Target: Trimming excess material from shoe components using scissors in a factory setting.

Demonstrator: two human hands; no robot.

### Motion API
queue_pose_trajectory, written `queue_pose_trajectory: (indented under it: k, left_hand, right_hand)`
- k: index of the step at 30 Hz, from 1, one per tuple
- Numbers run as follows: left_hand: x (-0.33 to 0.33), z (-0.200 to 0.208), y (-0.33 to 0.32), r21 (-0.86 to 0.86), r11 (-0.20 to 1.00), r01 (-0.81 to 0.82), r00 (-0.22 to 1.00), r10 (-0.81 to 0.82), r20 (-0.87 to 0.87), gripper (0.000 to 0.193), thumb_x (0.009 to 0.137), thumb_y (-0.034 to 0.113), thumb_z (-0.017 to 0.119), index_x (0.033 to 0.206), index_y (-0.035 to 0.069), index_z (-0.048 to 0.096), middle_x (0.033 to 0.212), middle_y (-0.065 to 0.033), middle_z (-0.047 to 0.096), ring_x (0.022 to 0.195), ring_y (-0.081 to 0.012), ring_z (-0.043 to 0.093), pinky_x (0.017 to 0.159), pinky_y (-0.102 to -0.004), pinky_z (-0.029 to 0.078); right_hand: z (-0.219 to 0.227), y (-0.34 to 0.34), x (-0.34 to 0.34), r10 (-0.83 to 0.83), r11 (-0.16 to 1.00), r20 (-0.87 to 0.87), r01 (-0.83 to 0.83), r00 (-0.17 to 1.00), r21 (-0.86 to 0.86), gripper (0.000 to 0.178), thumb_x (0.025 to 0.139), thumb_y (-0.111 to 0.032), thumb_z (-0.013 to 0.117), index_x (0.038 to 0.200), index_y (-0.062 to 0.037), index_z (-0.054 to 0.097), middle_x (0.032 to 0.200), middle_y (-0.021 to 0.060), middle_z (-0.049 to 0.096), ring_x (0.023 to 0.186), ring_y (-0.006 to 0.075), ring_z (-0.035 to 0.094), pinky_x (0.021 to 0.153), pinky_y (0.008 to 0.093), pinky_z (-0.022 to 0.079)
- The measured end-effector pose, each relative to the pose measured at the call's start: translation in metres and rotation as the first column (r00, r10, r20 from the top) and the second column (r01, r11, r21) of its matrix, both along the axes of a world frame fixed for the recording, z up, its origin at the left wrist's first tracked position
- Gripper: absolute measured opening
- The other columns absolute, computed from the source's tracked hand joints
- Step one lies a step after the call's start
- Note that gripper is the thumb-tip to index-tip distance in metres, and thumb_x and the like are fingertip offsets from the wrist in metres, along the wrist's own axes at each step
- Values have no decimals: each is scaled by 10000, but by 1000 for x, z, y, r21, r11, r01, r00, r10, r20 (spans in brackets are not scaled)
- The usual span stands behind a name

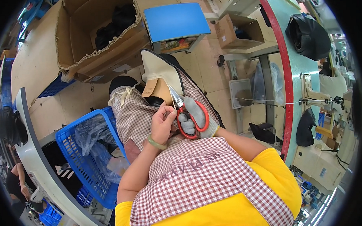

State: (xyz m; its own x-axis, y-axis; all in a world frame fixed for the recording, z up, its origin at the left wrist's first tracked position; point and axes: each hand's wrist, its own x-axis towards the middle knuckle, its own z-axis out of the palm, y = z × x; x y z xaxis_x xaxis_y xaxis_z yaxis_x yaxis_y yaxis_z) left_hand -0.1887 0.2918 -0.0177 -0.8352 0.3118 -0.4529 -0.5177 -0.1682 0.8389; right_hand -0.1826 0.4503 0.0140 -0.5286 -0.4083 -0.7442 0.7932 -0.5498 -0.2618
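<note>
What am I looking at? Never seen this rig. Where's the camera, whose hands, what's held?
There's no robot: one person works with two hands. The picture comes from the left of two wide fisheye cameras worn on the head, looking down; straight edges bend near the rim. Picture left is the person's left.

The grey-gloved right hand holds red-handled scissors. The bare left hand has a bangle at its wrist; its fingertips pinch close by, on what is too small to tell.

The lap, under checked cloth, serves as work surface; a cream piece with dark edging lies there. Around are a blue crate, a cardboard box and a red-edged table.
</note>
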Motion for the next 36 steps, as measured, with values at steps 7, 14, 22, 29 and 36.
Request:
queue_pose_trajectory:
  k: [7, 14, 22, 29, 36]
  left_hand:
    - [3, -12, -16, -34, 986, 161, 976, -165, -141, 42, 878, 48, 576, 856, 51, 541, 921, 5, 538, 852, -46, 514, 843, -261, 463]
    - [13, -30, -26, -55, 964, 262, 953, -267, -141, 54, 822, 34, 613, 844, 48, 566, 1388, -210, 364, 1283, -167, 362, 870, -261, 416]
    - [17, -28, -44, -90, 957, 277, 938, -289, -191, 62, 826, 39, 608, 862, 39, 557, 1400, -207, 372, 1313, -227, 350, 952, -308, 363]
    - [-29, 35, -40, -485, 857, -175, 751, -203, -628, 57, 857, 56, 564, 854, 19, 521, 1148, -173, 575, 1146, -259, 508, 916, -324, 404]
    - [-82, 15, -4, -689, 719, 90, 945, -281, -170, 102, 823, 101, 604, 849, 14, 560, 813, -112, 578, 722, -236, 602, 661, -377, 461]
  right_hand:
    - [5, -2, -4, -30, 998, 59, 26, 998, 57, 468, 916, -579, 418, 867, -119, 491, 656, -16, 496, 415, 76, 374, 344, 206, 315]
    - [14, 0, -12, -18, 989, 62, 9, 998, 149, 446, 955, -495, 402, 1264, -177, 437, 675, -30, 466, 417, 49, 341, 345, 175, 297]
    - [1, 6, -3, 78, 984, -45, -70, 996, 162, 409, 893, -547, 488, 940, -140, 488, 632, -29, 457, 405, 53, 355, 333, 195, 277]
    - [-1, 10, 0, 95, 993, -89, -88, 992, 77, 535, 957, -481, 411, 1410, -218, 303, 695, -28, 469, 435, 36, 330, 368, 165, 292]
    - [3, 11, -2, 94, 993, -74, -88, 993, 80, 429, 908, -537, 484, 1148, -181, 469, 675, -16, 466, 467, 68, 360, 403, 203, 311]
